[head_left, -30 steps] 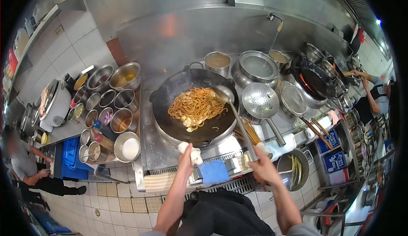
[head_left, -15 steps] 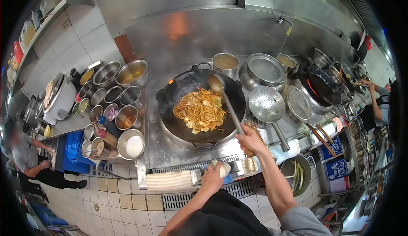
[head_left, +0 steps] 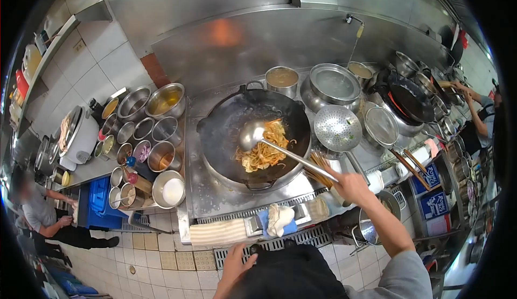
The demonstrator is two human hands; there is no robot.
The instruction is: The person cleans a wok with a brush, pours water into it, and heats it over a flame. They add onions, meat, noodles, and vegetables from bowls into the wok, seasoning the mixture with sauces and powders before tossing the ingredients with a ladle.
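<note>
My right hand is closed around the handle end of a long ladle. The ladle's bowl rests against the left side of the fried noodles, which are mixed with pale pieces. They lie in a large black wok on the steel range. Held low in front of the range, my left hand is empty with its fingers apart. The nearest thing to it is the striped towel on the range's front edge. A crumpled white cloth sits on a blue cloth further right.
Bamboo sticks and a perforated strainer lie right of the wok. Behind stands a pot of liquid. Ingredient containers crowd the left counter. One person stands at left; another person's arm shows at right.
My left hand has let go of the white cloth and moved down and left. The ladle has swung from the wok's upper right onto the noodles, which are bunched into a smaller heap.
</note>
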